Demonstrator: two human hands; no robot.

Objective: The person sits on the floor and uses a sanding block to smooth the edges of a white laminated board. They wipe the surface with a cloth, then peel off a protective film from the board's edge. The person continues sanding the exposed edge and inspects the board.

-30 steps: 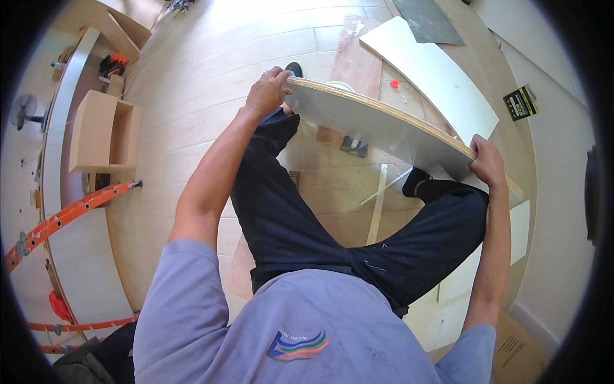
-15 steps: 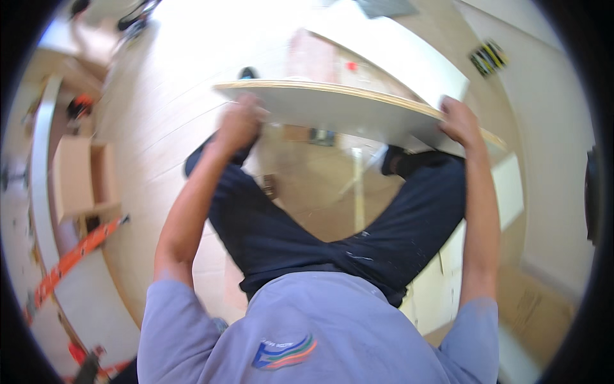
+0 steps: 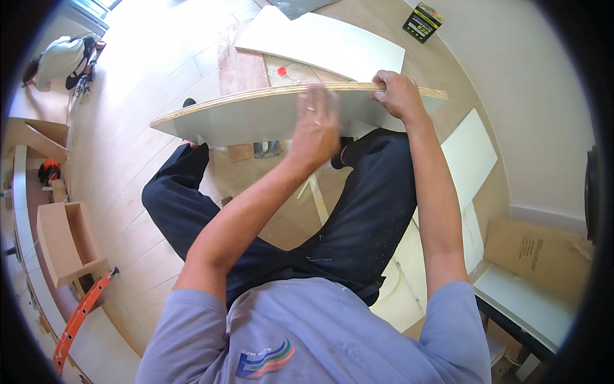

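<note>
A white-faced plywood board (image 3: pixel 256 118) is on edge across in front of my knees, its layered raw edge facing up. My right hand (image 3: pixel 400 97) grips that top edge near the right end, fingers curled over it. Against the board's middle, my left hand (image 3: pixel 314 131) has its fingers stretched toward the top edge; they are smeared by motion, and nothing shows in them. Whether the palm presses on the board I cannot tell.
White panels lie beyond the board (image 3: pixel 332 45) and at my right (image 3: pixel 469 160). A black and yellow container (image 3: pixel 423 23) is by the wall. At left are an open wooden box (image 3: pixel 67 240), an orange tool (image 3: pixel 83 313) and another person (image 3: pixel 61 61). A cardboard box (image 3: pixel 537 256) is at right.
My left hand has left the board's left end and moved right to its middle. My right hand still grips the top edge. The view has shifted, and the board now extends further left.
</note>
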